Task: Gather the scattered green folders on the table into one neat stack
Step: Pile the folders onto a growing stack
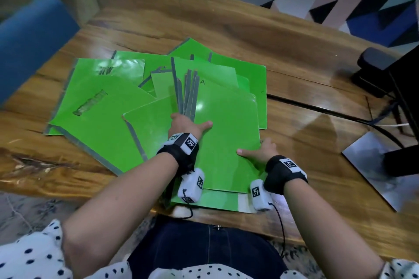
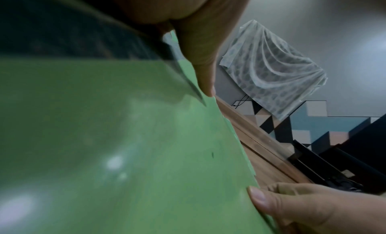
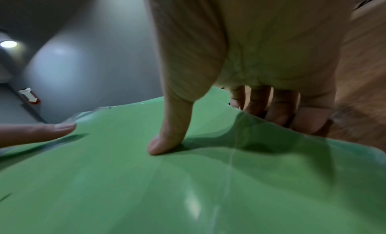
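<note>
Several green folders with grey taped spines lie fanned over the wooden table (image 1: 226, 22). The nearest pile (image 1: 226, 124) sits in front of me, its grey spines (image 1: 188, 95) bunched on the left. My left hand (image 1: 186, 123) grips that spine side, with the thumb (image 2: 202, 69) lying on the top cover (image 2: 125, 138). My right hand (image 1: 260, 150) holds the pile's right edge. Its thumb (image 3: 169, 135) presses on the top cover (image 3: 188, 188) and its fingers (image 3: 279, 112) curl under the edge. More folders (image 1: 97, 106) spread to the left and others (image 1: 226, 61) behind.
A blue chair (image 1: 29, 41) stands at the table's left end. A black stand (image 1: 374, 68) with cables and a shiny metal plate (image 1: 374, 165) occupy the right side. Bare wood shows behind and to the right of the folders. The table's near edge is at my lap.
</note>
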`<state>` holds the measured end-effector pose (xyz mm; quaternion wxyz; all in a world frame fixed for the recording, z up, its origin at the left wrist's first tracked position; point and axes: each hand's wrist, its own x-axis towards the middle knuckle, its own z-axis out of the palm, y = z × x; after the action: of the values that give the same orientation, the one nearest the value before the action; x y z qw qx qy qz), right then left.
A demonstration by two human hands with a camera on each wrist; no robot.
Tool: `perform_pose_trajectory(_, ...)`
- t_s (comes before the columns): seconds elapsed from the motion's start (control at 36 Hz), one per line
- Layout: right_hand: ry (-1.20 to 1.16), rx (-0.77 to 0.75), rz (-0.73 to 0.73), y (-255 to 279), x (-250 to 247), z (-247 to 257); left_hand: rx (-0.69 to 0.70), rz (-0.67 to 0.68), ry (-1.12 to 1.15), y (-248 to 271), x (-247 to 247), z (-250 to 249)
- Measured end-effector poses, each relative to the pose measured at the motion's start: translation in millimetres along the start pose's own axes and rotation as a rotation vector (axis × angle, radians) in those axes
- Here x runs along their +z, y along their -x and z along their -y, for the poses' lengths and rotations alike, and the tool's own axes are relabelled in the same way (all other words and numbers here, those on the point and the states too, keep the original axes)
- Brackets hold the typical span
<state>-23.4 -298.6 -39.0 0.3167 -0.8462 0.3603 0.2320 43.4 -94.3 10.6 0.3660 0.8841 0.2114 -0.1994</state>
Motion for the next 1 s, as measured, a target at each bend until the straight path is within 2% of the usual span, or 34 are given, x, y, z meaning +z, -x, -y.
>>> perform_pose_trajectory(0.11,-0.069,-0.002,0.061,-2.4,-7.8,-1.6,0.069,-0.067,-0.007,7.3,-0.5,-9.2)
perform_pose_trajectory(0.22,-0.376,-0.032,0.119,-30.7,-15.8,-21.1,0.191,-0.098,-0.006,9.4,0.7,-9.3)
perform_pose_trajectory(0.31,-0.577,-0.066,0.095,-13.3,-28.8,-10.8,0.286,-0.090,0.034,15.2,3.9,-11.9)
perform_pose_trajectory(0.42,-0.706,-0.114,0.004,-6.2,-47.2,-10.8,0.341,-0.079,0.067,20.0,8.4,-18.8)
perform_pose_trajectory(0.5,-0.685,-0.069,-0.117,-8.0,-62.5,-12.4,0.330,0.016,0.139,23.9,15.3,-22.7)
perform_pose_trajectory(0.64,-0.737,-0.071,-0.366,-14.7,-77.4,-13.8,0.276,0.270,0.264,30.0,21.2,-30.0)
perform_pose_trajectory(0.75,-0.723,-0.045,-0.462,-15.4,-88.7,-16.8,0.270,0.473,0.205,24.6,8.8,-37.5)
perform_pose_trajectory(0.81,-0.689,-0.045,-0.487,-12.9,-95.7,-16.9,0.240,0.527,0.194,14.9,1.9,-35.4)
perform_pose_trajectory(0.83,-0.678,-0.040,-0.488,-12.6,-99.3,-16.7,0.214,0.523,0.173,9.9,-0.1,-32.3)
perform_pose_trajectory(0.86,-0.665,-0.043,-0.495,-12.3,-102.7,-16.3,0.188,0.464,0.144,1.3,-0.7,-25.8)
perform_pose_trajectory(0.89,-0.652,-0.047,-0.495,-11.6,-105.9,-16.5,0.154,0.342,0.069,-10.4,1.5,-18.1)
perform_pose_trajectory(0.94,-0.626,-0.049,-0.524,-12.5,-110.4,-17.3,-0.016,0.165,-0.035,-30.8,7.2,-1.3)
perform_pose_trajectory(1.0,-0.602,-0.017,-0.550,-20.0,-113.2,-24.3,-0.166,0.082,-0.070,-37.3,9.9,12.9)
